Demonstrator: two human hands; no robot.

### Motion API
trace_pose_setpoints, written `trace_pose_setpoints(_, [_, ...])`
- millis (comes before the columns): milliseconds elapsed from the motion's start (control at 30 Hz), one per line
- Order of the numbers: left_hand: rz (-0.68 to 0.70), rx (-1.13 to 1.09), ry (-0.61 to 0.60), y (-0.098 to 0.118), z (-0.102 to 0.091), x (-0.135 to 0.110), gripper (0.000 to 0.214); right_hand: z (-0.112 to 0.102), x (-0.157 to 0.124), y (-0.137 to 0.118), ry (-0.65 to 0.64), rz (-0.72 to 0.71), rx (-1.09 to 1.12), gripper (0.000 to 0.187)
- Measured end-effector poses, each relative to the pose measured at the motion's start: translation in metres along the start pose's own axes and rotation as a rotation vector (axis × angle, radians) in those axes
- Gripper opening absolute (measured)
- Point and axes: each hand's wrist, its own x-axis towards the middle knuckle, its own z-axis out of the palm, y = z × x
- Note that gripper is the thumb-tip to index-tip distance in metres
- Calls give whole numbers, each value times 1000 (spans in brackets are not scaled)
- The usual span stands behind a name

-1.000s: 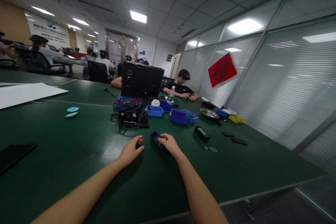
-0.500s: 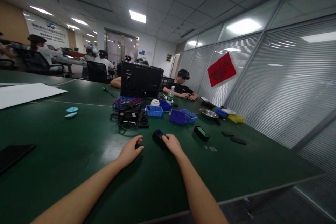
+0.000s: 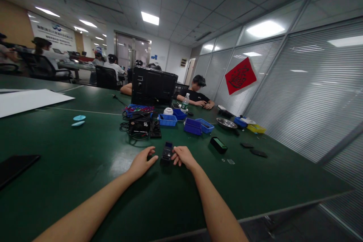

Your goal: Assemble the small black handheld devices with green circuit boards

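Between my hands a black handheld device (image 3: 166, 152) with a small dark screen at its far end rests on the green table. My left hand (image 3: 144, 161) is to its left, fingers curved and thumb apart, holding nothing; a small gap separates it from the device. Close by the right side of the device is my right hand (image 3: 183, 157), with its fingers loosely bent and apart. Whether a fingertip still touches the device is hard to make out. Further right lies a black box with a green top (image 3: 218, 145).
Beyond the device are a black power unit with cables (image 3: 139, 126), blue bins (image 3: 167, 120), a bottle (image 3: 185, 102) and a large black monitor (image 3: 154, 86). A metal bowl (image 3: 226, 123) and flat black pieces (image 3: 258, 153) lie right. A person (image 3: 195, 96) sits across the table.
The device has turned from slanted to nearly lengthwise before me, slightly nearer. My right hand has let go of its top and moved to its right side. My left hand has barely moved.
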Motion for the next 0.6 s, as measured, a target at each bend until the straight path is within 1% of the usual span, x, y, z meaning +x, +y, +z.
trace_pose_setpoints(100, [6, 1, -10, 2, 0, -1, 47, 5, -1, 1, -55, -1, 96, 20])
trace_pose_setpoints(167, [11, 17, -14, 3, 0, -1, 48, 10, -3, 1, -141, -8, 174, 20])
trace_pose_setpoints(267, [37, 77, 14, 2, 0, 0, 50, 20, -9, -3, -326, -37, 276, 30])
trace_pose_setpoints(367, [49, 130, 93, 0, 1, 2, 60, 28, -16, -8, -473, -45, 307, 39])
trace_pose_setpoints(433, [24, 147, 122, -2, 1, 3, 71, 29, -18, -11, -498, -38, 298, 41])
trace_pose_setpoints(500, [-8, 161, 115, -2, 1, 3, 79, 28, -18, -11, -481, -31, 288, 42])
trace_pose_setpoints(600, [-54, 207, 57, 1, 1, 3, 78, 23, -14, -8, -451, -27, 286, 41])
